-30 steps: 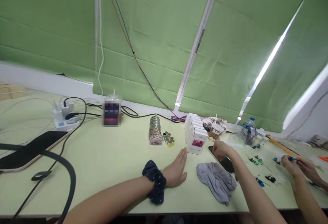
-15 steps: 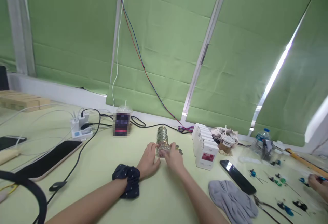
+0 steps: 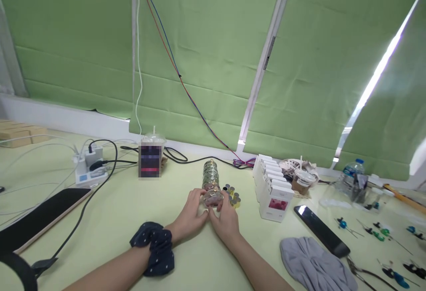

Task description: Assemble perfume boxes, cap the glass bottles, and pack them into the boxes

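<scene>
Gently, the left hand (image 3: 189, 216) and right hand (image 3: 226, 223) are cupping the glassy row (image 3: 211, 182) (how tightly, one cannot tell). Uneven pushing is probably risking a slide into the cylinders (image 3: 235, 200).

Your one view comes from the camera on your head, facing forward to 12 o'clock and tipped down. It sits behind and above your left hand (image 3: 190, 213) and right hand (image 3: 226, 222), which show near 6 o'clock, fairly close. The table (image 3: 199, 262) spreads across the lower part; green blinds (image 3: 206, 60) fill the upper, farther off.
</scene>
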Demonstrator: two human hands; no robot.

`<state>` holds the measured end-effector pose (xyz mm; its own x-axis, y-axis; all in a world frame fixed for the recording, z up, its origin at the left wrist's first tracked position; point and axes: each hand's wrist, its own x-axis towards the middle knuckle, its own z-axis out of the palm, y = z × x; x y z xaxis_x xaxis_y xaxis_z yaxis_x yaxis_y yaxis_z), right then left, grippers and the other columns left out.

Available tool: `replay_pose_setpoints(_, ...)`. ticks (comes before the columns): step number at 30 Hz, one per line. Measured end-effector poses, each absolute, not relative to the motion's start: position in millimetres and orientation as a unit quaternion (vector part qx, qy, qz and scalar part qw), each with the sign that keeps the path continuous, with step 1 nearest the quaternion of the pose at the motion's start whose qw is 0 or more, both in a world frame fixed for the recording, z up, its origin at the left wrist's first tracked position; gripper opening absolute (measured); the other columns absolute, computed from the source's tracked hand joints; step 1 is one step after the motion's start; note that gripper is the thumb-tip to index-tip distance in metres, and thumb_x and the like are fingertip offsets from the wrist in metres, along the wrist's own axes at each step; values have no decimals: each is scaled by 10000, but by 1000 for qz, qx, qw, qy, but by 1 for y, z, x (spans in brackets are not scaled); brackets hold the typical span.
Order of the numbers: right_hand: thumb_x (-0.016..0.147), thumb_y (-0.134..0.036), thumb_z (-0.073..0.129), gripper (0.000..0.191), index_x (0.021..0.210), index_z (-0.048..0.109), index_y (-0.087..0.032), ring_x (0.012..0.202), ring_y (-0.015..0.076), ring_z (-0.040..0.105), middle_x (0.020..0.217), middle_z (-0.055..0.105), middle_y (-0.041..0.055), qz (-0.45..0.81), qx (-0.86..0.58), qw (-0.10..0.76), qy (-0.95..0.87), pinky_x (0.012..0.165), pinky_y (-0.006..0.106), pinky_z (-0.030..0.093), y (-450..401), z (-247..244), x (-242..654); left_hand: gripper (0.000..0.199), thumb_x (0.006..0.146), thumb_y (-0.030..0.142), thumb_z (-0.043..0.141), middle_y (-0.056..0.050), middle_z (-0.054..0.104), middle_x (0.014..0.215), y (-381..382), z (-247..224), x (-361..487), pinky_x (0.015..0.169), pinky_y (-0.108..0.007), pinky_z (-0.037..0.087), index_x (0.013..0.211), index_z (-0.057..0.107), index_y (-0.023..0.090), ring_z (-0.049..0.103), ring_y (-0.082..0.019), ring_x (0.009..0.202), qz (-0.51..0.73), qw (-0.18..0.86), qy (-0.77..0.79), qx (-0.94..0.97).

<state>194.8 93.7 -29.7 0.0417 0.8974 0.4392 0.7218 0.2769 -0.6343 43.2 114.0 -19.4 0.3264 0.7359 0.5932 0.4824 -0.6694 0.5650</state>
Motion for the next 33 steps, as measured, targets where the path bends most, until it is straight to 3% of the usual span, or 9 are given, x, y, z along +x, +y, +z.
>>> replay_pose_setpoints(3,765,-375,587,548,1259,417,-209,715,211,619,783,613,2,137,-594,418,-674,656,314,483,89,-25,198,388,662,96,464,-72,574,1033,110,-13,42,913,-422,465,1040,487,179,539,-234,993,423,186,384,799)
replay_pose_setpoints(6,734,-398,640,591,1261,441,-219,874,230,629,992,639,58,147,-581,429,-675,775,336,495,85,-21,199,274,677,80,426,-36,595,918,106,-8,41,861,-370,477,905,526,194,552,-202,904,382,219,359,823)
replay_pose_setpoints(10,751,-330,631,566,1274,450,-210,1045,248,598,1173,607,98,148,-521,440,-716,891,357,470,84,-20,202,203,698,59,421,-36,562,932,103,-4,42,911,-362,446,769,546,202,523,-197,969,379,180,313,852)
replay_pose_setpoints(14,733,-279,661,632,1307,401,-223,919,219,641,1023,677,47,224,-463,441,-736,818,336,492,87,-19,206,228,730,107,512,-35,509,1016,106,-2,39,928,-357,441,933,507,210,504,-187,1017,445,192,330,810)
replay_pose_setpoints(17,700,-309,705,634,1274,449,-222,936,222,620,1035,672,52,212,-434,446,-754,795,320,480,87,-16,211,325,774,193,579,-41,528,1086,108,-1,36,921,-354,454,1079,471,227,520,-190,1057,428,277,324,797)
replay_pose_setpoints(21,792,-295,573,380,1158,540,-200,786,173,579,1023,633,63,160,-441,509,-722,680,273,458,88,-11,225,220,876,335,526,-45,562,1095,108,2,33,912,-359,469,1070,488,237,562,-191,1050,400,373,335,767)
replay_pose_setpoints(25,790,-171,443,254,1006,577,-162,584,126,481,895,590,60,96,-520,542,-653,563,245,405,97,-8,246,252,839,333,579,-51,595,1103,105,5,35,929,-381,461,1059,499,238,581,-203,1037,396,371,339,769)
replay_pose_setpoints(29,813,-194,441,188,852,622,-161,648,152,544,789,603,57,19,-612,478,-630,643,254,416,103,-6,257,311,769,219,606,-58,624,1093,104,8,37,959,-394,440,1063,505,222,586,-214,1051,393,346,326,787)
replay_pose_setpoints(33,857,-364,512,247,985,646,-201,702,183,611,773,666,45,10,-690,346,-636,648,252,402,99,-4,251,357,729,170,597,-65,632,1083,106,5,36,927,-388,464,1072,505,204,611,-211,1004,392,345,320,790)
